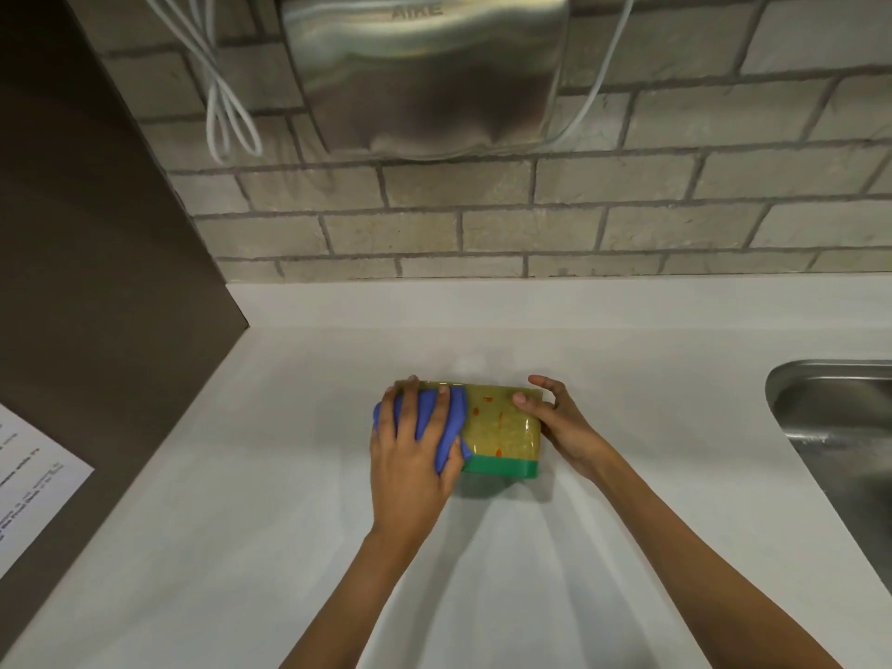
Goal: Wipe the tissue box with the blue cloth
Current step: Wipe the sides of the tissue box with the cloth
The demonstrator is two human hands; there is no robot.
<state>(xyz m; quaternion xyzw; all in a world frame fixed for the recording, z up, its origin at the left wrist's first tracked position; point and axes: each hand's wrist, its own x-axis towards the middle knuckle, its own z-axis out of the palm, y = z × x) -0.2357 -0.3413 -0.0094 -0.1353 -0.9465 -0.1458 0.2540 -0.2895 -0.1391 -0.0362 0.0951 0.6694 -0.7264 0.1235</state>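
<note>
On counter (289, 475) — hands press blue cloth (441, 427) against tissue box (502, 429).

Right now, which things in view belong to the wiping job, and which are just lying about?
Part of the job:
- tissue box, on the counter
- blue cloth, pressed on the box's left end
- left hand, holding the cloth
- right hand, steadying the box's right end

Just there:
- hand dryer on the wall
- white cables
- sink
- printed sheet
</note>
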